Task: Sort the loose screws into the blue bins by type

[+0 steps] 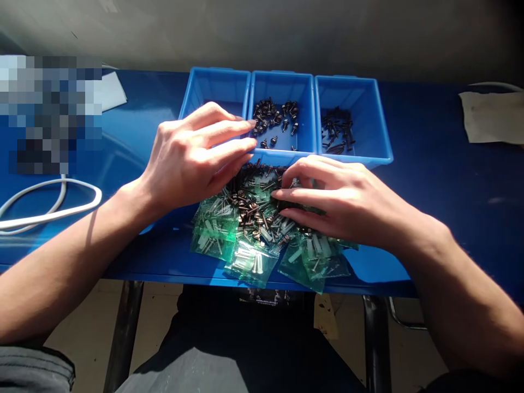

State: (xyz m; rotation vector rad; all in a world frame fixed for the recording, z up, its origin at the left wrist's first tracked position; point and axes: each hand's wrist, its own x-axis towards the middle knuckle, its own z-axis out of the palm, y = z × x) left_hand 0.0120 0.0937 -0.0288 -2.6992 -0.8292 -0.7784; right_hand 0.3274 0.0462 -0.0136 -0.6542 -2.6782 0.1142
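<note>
A: Where's the loose screw pile (254, 210)?

B: On the blue table (434, 185), dial centre, noon facing away from the wearer. Green plastic bags (313, 280) with pale wall plugs and screws lie about it, mostly 4 through 9 o'clock.

A: Right hand (327, 196)?

B: At 3 o'clock, fingers bent, tips down at the pile. Cannot tell whether they pinch anything.

A: Left (200, 153)?

B: Between 10 and 11. Fingers stretched forward, tips beside the middle bin's near rim. Undersides hidden; cannot tell whether a screw is gripped.

A: Bins?

B: Three blue, side by side. Left bin (216, 84), 11 o'clock. Middle bin (282, 84), just past 12, hex-head screws inside. Right bin (347, 91), between 1 and 2, darker screws.

A: Farther out?

B: White cable (49, 219), looped at 9.
</note>
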